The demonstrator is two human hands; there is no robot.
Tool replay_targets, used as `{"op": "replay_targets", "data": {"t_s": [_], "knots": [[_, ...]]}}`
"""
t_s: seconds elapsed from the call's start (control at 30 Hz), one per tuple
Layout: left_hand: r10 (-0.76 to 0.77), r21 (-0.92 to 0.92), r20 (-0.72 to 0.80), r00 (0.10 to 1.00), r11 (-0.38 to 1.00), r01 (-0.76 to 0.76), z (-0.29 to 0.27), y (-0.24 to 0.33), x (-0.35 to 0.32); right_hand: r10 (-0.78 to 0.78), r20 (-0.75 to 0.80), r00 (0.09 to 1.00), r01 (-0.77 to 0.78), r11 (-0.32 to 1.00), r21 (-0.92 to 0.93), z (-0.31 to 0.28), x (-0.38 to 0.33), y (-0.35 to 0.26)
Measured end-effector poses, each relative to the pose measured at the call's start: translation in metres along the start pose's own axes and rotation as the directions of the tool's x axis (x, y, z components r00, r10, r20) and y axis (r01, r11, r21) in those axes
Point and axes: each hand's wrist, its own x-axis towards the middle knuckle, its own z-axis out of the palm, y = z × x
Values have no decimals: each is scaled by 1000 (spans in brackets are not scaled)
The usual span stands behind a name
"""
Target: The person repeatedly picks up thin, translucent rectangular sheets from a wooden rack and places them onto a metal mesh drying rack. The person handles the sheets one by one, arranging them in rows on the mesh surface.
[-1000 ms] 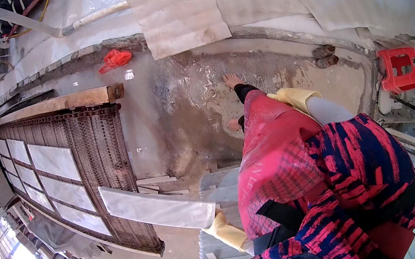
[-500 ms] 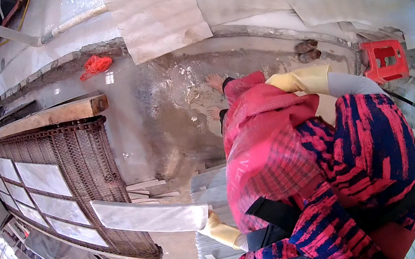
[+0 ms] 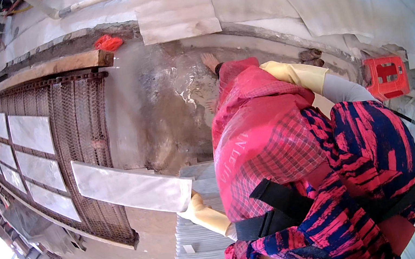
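My left hand [image 3: 197,212], in a yellow rubber glove, grips one end of a long pale marble tile [image 3: 130,187]. The tile reaches out to the left, over the near edge of a brown mesh conveyor belt [image 3: 79,130]. Several white tiles [image 3: 31,134] lie in a row on that belt. My right hand's yellow glove [image 3: 297,74] shows at chest height, but its fingers are hidden behind my pink apron [image 3: 258,137]. Below the left hand is a stack of grey ribbed tiles [image 3: 200,248].
A wooden plank [image 3: 44,72] and a red cloth [image 3: 108,42] lie at the belt's far end. The concrete floor [image 3: 158,99] is wet. My feet [image 3: 210,63] stand on it. A red plastic stool [image 3: 386,77] is at the right, with pale sheets [image 3: 176,8] beyond.
The marble tile in my left hand has swung further out over the belt. The right glove has come up across my chest.
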Motion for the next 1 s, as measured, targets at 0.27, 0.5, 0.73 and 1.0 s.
{"op": "replay_targets", "data": {"t_s": [0.27,0.5,0.73,1.0], "knots": [[2,-79,4,1000,997,-2,-7,-14,23,-66,-8,998,66,974,218,17,-19,-27],[28,-76,44,999,997,-24,7,-6,34,-89,-74,993,103,973,205,0,-32,-27],[26,-63,21,999,998,-25,14,-5,32,-19,-157,987,10,998,-55,-34,7,-2],[31,-5,-94,995,999,-31,7,-10,0,-377,333,864,484,440,-757,-81,93,47]]}}
